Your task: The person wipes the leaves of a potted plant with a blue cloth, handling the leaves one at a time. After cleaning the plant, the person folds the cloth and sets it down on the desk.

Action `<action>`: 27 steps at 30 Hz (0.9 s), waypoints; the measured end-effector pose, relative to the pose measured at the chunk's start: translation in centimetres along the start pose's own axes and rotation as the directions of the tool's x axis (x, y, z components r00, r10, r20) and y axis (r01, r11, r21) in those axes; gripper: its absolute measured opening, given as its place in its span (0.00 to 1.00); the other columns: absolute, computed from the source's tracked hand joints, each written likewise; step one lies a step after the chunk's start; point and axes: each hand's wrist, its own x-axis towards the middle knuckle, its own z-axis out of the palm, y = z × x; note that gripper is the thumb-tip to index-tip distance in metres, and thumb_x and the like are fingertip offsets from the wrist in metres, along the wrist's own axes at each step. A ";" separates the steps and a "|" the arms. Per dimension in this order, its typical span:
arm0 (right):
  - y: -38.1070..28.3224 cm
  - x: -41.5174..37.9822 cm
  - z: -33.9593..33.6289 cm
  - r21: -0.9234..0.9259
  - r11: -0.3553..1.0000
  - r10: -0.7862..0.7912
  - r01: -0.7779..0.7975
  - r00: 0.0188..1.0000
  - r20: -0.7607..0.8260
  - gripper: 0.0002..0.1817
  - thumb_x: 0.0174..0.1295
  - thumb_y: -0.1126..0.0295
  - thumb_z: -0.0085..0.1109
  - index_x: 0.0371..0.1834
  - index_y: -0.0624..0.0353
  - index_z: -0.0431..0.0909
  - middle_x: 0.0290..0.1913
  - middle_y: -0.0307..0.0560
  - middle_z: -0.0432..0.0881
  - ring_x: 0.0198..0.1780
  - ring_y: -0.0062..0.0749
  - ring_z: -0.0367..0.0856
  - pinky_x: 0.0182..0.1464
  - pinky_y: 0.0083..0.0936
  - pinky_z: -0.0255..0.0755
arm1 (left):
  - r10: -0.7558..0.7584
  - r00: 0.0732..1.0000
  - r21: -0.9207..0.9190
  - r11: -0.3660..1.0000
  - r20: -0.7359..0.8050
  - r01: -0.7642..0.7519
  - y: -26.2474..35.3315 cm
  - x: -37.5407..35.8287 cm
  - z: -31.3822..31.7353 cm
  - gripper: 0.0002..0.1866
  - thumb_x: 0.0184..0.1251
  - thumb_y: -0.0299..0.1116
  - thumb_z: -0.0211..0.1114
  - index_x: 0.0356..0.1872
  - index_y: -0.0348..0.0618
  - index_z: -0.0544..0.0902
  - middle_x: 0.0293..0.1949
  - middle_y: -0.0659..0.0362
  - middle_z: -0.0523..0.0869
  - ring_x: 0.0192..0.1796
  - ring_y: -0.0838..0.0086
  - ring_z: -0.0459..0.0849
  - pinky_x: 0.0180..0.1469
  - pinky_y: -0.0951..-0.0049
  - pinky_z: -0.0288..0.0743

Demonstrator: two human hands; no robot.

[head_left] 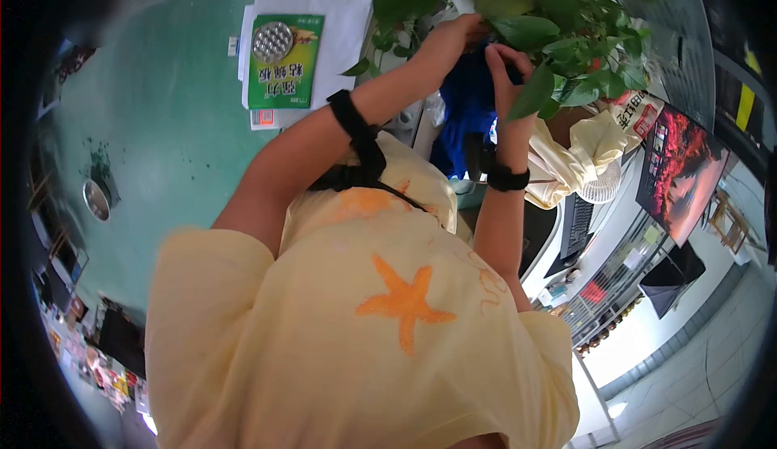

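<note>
My left hand [463, 34] reaches up to the leafy green plant [530, 32]. Its fingers are bent together, and their tips disappear behind a leaf. Close beside it, my right hand [508, 72] has its fingers curled in, just under the leaves. One leaf covers part of that hand. Whatever either hand grips is too hidden to name. Dark blue fabric [465, 113] hangs between and below the hands. Black straps go round both of my forearms.
A green box [285, 62] with a round metal piece [272, 42] on it lies on white sheets [344, 12] at left. Toward the right are a keyboard [576, 226], a white fan [603, 183], a monitor [681, 175] and pale yellow cloth [579, 157].
</note>
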 end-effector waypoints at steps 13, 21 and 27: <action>-2.5 -4.5 -3.9 0.636 0.680 0.385 -0.365 0.916 0.114 0.08 0.61 0.77 0.52 0.41 0.64 0.78 0.41 0.42 0.80 0.46 0.24 0.75 0.52 0.22 0.66 | 0.200 0.861 0.703 0.506 0.468 -0.500 0.8 -6.4 -0.8 0.22 0.56 0.38 0.66 0.49 0.37 0.73 0.42 0.53 0.80 0.44 0.71 0.79 0.47 0.71 0.72; -3.6 -7.9 -5.4 0.679 0.683 0.296 -0.269 0.952 0.080 0.13 0.57 0.83 0.51 0.46 0.63 0.75 0.49 0.42 0.77 0.53 0.25 0.72 0.58 0.20 0.60 | 0.126 0.869 0.641 0.627 0.478 -0.443 -0.5 -7.2 -1.5 0.24 0.56 0.32 0.68 0.52 0.39 0.70 0.44 0.57 0.78 0.43 0.77 0.78 0.49 0.74 0.72; -4.3 -10.1 -7.9 0.855 0.516 0.383 -0.045 0.906 -0.183 0.19 0.51 0.89 0.45 0.46 0.64 0.73 0.46 0.44 0.75 0.48 0.26 0.73 0.54 0.21 0.63 | 0.192 0.697 0.589 0.409 0.691 -0.697 0.0 -6.5 -2.0 0.26 0.55 0.28 0.65 0.57 0.43 0.67 0.51 0.55 0.74 0.51 0.68 0.76 0.54 0.69 0.70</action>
